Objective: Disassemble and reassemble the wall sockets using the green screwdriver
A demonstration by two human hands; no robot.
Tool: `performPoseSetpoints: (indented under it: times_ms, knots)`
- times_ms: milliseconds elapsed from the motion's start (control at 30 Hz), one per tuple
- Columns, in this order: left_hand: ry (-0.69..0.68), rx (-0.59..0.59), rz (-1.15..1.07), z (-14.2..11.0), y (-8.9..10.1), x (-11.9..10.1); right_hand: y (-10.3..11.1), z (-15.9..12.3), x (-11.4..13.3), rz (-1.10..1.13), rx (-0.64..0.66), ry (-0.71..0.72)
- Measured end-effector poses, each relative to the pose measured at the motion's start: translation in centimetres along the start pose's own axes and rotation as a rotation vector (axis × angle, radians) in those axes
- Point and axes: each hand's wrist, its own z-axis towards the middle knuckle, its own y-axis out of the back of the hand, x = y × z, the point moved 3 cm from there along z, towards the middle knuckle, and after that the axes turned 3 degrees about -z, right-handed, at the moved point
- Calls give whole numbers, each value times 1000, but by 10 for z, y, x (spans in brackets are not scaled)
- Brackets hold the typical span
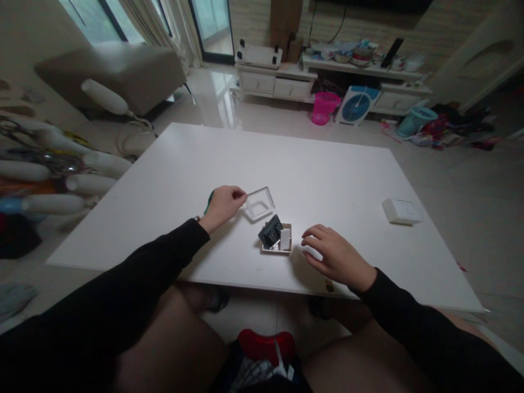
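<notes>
My left hand (226, 206) is closed in a pinch at the left edge of a thin, white, square plastic frame (268, 200). A green thing (209, 201) is mostly hidden behind that hand. Just in front of the frame sits a small shallow box (279, 251). A dark grey plastic piece (271, 232) with holes leans in it at a slant, beside a white rectangular piece (285, 239). My right hand (333, 254) hovers to the right of the box, fingers apart and curved, holding nothing.
All this is on a white table (286, 164). A white block-shaped box (402, 212) stands near its right edge, and small brown bits (328, 285) lie by the front edge. Beyond are a pink basket (324, 107), a blue-white fan (357, 105) and a low cabinet (257, 82).
</notes>
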Motion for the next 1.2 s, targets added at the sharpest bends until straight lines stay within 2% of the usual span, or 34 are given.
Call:
performPoseSetpoints:
  times_ms: [133,267,433,667,1067,1200]
  knots:
    - [120,2,-14,8,-8,19,-2,-1,0,4,15,0]
    - [174,32,-1,7,-16,23,-4,-2,2,7,17,8]
    - [179,67,90,10,-20,27,-4,-3,4,27,17,11]
    - [111,72,269,12,-19,35,-3,-5,7,23,44,1]
    - [94,120,528,6,-13,22,-5,-5,9,29,70,-3]
    - [74,129,556,3,-9,10,-7,-5,8,33,66,-5]
